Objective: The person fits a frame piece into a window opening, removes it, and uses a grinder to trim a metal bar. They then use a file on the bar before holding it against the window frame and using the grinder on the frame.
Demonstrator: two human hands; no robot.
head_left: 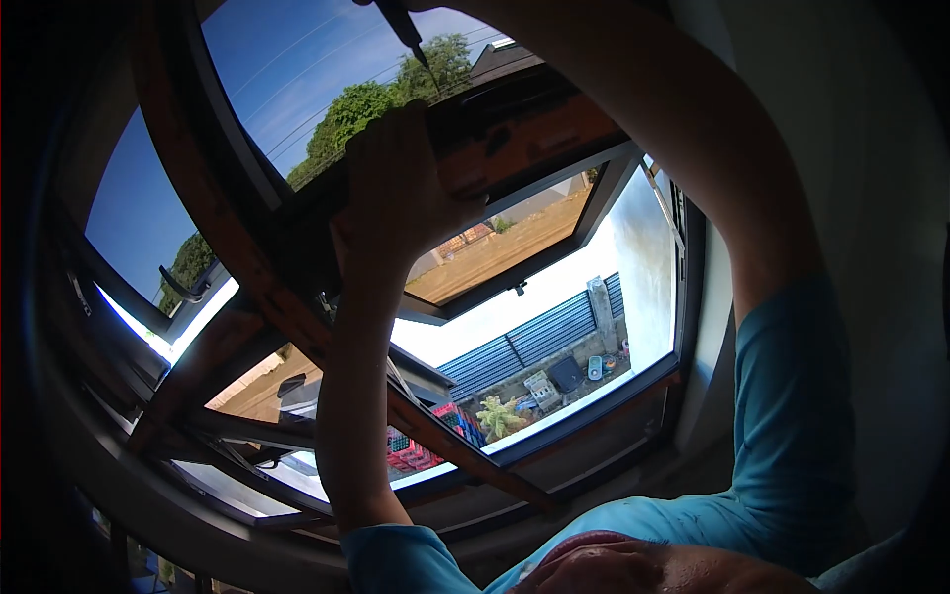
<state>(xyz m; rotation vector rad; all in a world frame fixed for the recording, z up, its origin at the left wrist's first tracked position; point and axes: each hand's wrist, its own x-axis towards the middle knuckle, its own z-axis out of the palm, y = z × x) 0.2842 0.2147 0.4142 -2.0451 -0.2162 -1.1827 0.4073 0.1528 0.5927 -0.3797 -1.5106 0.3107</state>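
Observation:
My left hand (401, 188) is raised against the dark crossbar (524, 139) of a window frame, its fingers wrapped over the bar's edge. Above it, at the top edge of the view, my right hand (435, 4) is mostly cut off. A dark pointed tool (404, 28) extends down from that hand, its thin tip near the upper pane just above the bar. Reddish-brown patches mark the bar. The right hand's fingers are largely out of view.
An open window sash (515, 238) tilts outward below the bar. A reddish-brown diagonal bar (435, 433) crosses the lower opening. Outside are a slatted fence (495, 358), a plant (500, 418) and red crates (414, 453). A pale wall (861, 198) stands at the right.

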